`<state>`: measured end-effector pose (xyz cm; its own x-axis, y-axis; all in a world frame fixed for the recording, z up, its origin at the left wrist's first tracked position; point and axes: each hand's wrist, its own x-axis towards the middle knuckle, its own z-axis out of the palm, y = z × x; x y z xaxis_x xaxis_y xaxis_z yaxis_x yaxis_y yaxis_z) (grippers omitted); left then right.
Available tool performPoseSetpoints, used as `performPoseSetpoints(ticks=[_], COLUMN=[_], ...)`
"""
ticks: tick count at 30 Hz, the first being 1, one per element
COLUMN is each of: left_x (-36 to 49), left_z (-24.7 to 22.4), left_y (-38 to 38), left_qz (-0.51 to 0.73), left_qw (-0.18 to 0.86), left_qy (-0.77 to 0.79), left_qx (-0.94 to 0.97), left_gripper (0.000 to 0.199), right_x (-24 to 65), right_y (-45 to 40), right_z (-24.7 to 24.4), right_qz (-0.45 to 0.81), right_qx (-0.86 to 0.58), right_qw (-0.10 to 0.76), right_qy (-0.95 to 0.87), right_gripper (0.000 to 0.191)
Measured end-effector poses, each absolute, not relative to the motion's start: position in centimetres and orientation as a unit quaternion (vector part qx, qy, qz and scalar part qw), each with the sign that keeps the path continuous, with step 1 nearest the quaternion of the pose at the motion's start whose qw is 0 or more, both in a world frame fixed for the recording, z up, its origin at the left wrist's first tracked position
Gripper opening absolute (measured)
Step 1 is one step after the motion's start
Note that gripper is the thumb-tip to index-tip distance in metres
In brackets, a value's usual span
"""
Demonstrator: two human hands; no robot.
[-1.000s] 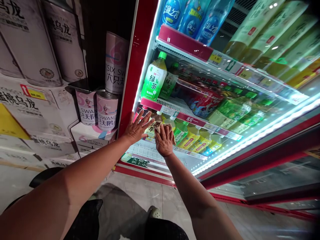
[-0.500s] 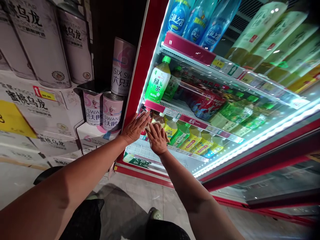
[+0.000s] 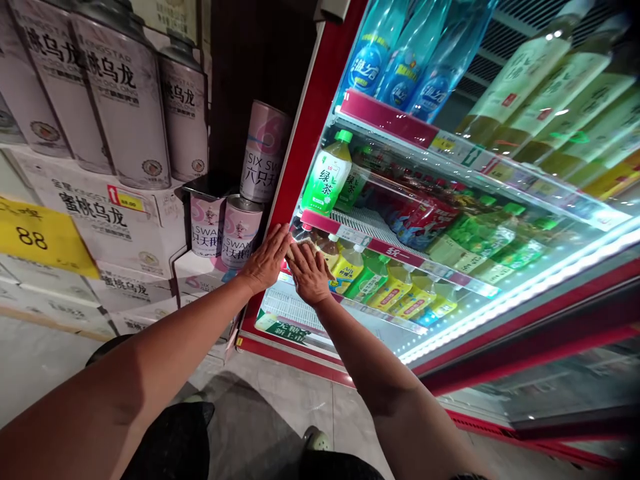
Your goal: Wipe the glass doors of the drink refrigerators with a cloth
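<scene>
My left hand (image 3: 267, 261) lies flat with fingers stretched out along the red frame (image 3: 286, 200) at the left edge of a lit drinks cooler. Beside it, my right hand (image 3: 312, 275) presses a tan cloth (image 3: 301, 245) with its fingers, just inside that edge; most of the cloth is hidden under the hand. Behind and right of this hand stand lower-shelf bottles, among them a yellow-labelled bottle (image 3: 347, 270) and a green bottle (image 3: 367, 278). Above both hands, a green tea bottle (image 3: 327, 175) stands at the front corner of the middle shelf.
Left of the cooler are pink cans (image 3: 239, 230), stacked white cartons (image 3: 115, 230) and large silvery cans (image 3: 123, 100). A yellow price sign (image 3: 40, 237) hangs on the cartons. Blue bottles (image 3: 397, 67) fill the upper shelf. The cooler's lower red sill (image 3: 300, 357) runs above the tiled floor.
The view has shifted, so the scene sits further right and slightly lower. My right hand has slid closer to my left hand and the frame, and less of the cloth shows.
</scene>
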<state>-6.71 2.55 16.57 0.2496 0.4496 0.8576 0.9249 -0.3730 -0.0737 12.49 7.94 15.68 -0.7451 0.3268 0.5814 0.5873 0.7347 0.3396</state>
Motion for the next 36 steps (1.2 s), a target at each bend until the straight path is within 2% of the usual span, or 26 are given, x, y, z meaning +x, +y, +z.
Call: performPoseSetpoints(ticks=[3,9,15,18,25,32,36], left_x=[-7.2,-8.8,-9.3,-9.6,-9.7,-8.9,-8.5], left_z=[16.7,17.9,18.2,18.6,20.3,19.8,20.6], left_y=[2.5,2.3,1.6,1.1,1.4,1.9,2.4], left_qz=[-0.408,-0.421,-0.427,-0.429,-0.434,-0.425,-0.435], left_qw=[0.309,0.299,0.304,0.31,0.328,0.309,0.33], left_qy=[-0.457,-0.455,-0.457,-0.45,-0.447,-0.459,-0.446], left_qx=[-0.727,-0.725,-0.719,-0.719,-0.71,-0.716,-0.709], left_gripper=[0.088,0.084,0.084,0.084,0.09,0.09,0.09], right_x=[13.3,9.5,8.5,8.9,5.6,7.6,8.6], right_y=[8.0,8.4,7.0,7.1,8.2,8.2,8.8], right_z=[16.1,19.4,17.4,18.0,24.2,20.8,22.5], right_qz=[-0.281,-0.256,-0.233,-0.237,-0.271,-0.28,-0.299], right_qx=[-0.229,-0.324,-0.22,-0.191,-0.275,-0.233,-0.278], right_qw=[0.248,0.326,0.231,0.214,0.294,0.28,0.335], right_qy=[-0.898,-0.85,-0.919,-0.928,-0.874,-0.888,-0.849], right_gripper=[0.06,0.053,0.051,0.052,0.057,0.055,0.054])
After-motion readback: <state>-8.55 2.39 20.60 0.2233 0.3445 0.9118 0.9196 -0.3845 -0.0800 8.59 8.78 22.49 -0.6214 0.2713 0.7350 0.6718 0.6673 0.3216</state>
